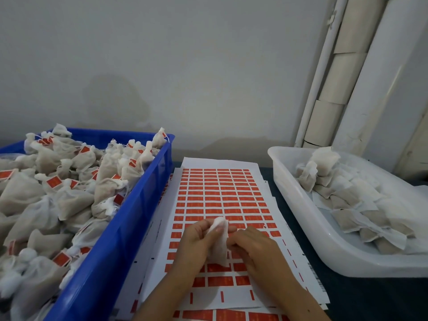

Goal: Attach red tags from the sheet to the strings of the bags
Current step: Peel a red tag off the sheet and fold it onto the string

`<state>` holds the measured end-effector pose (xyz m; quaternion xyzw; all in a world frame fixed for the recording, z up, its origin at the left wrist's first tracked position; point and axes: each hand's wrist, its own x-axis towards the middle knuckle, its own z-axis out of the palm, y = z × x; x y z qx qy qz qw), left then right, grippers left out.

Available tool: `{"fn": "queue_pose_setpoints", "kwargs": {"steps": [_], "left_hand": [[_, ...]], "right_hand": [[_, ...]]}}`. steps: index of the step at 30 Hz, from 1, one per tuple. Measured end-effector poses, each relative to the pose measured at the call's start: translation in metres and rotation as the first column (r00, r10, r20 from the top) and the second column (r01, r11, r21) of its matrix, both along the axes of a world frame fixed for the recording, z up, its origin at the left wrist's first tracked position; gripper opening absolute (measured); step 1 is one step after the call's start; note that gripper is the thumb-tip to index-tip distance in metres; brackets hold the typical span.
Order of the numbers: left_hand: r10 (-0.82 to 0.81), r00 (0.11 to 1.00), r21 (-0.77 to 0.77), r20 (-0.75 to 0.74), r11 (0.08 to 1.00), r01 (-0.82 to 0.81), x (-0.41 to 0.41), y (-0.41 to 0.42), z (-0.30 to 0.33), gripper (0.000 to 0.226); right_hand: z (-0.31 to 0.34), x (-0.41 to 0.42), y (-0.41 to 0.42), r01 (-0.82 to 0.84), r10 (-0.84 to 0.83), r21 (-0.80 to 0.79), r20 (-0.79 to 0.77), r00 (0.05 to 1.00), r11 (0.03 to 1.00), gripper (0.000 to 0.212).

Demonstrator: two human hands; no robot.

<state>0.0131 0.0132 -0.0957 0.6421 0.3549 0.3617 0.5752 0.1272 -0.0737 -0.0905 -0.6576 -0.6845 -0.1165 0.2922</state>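
Two hands meet over the sheet (222, 205), so work left to right. Your left hand (199, 237) pinches the neck of one bag (218, 242), fingers curled on the cloth; keep it steady and let the string hang free. Your right hand (252, 246) has fingers curled at the bag's edge, seemingly on the string or a tag, though I cannot tell which. Fold the tag squarely over the string and press it flat. Counts: one blue crate (129, 218) on the left piled with dozens of tagged bags, one sheet on a stack on the table, one white tub (301, 205) on the right with roughly a dozen untagged bags.
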Motion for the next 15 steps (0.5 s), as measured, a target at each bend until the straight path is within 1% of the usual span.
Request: {"fn": "queue_pose_setpoints", "kwargs": {"steps": [2, 5, 7, 8, 10, 12, 13, 14, 15], "left_hand": [[-0.017, 0.999, 0.1, -0.037, 0.995, 0.02, 0.0005, -0.001, -0.0013, 0.007], [-0.04, 0.995, 0.217, -0.088, 0.974, 0.058, -0.0007, -0.0033, -0.0029, 0.008], [-0.047, 0.99, 0.311, -0.132, 0.946, 0.086, -0.0006, -0.004, -0.0061, 0.009], [-0.042, 0.989, 0.348, -0.142, 0.933, 0.089, -0.0003, -0.0047, -0.0065, 0.009], [-0.042, 0.989, 0.384, -0.144, 0.918, 0.095, -0.0004, -0.0062, -0.0046, 0.011], [-0.034, 0.991, 0.401, -0.131, 0.912, 0.084, -0.0005, -0.0069, -0.0064, 0.018], [-0.024, 0.993, 0.372, -0.117, 0.926, 0.067, -0.0004, -0.0076, -0.0061, 0.016], [-0.019, 0.996, 0.331, -0.087, 0.942, 0.047, -0.0006, -0.0063, -0.0077, 0.01], [-0.019, 0.996, 0.295, -0.087, 0.955, 0.044, -0.001, -0.0062, -0.0075, 0.011]], "right_hand": [[0.0002, -0.0005, -0.0026, 0.007, -0.007, 0.004, -0.032, 0.999, 1.0, 0.01], [-0.001, -0.0013, -0.0018, 0.033, -0.033, 0.078, 0.003, 0.999, 0.996, 0.007], [-0.0018, -0.0038, -0.0013, 0.078, -0.08, 0.128, 0.01, 0.997, 0.989, 0.029], [0.0002, -0.0051, -0.0017, 0.094, -0.093, 0.122, -0.008, 0.996, 0.988, 0.029], [0.0016, -0.0041, -0.0012, 0.125, -0.12, 0.128, -0.049, 0.992, 0.984, 0.008], [-0.0004, -0.0013, -0.0021, 0.12, -0.111, 0.099, -0.098, 0.989, 0.988, 0.009], [-0.0039, 0.0003, -0.0006, 0.123, -0.115, 0.092, -0.084, 0.99, 0.988, 0.015], [-0.0019, 0.0001, -0.0011, 0.166, -0.161, 0.097, -0.054, 0.985, 0.981, 0.033], [-0.0037, 0.0018, -0.0017, 0.207, -0.206, 0.106, -0.02, 0.978, 0.973, 0.054]]}}
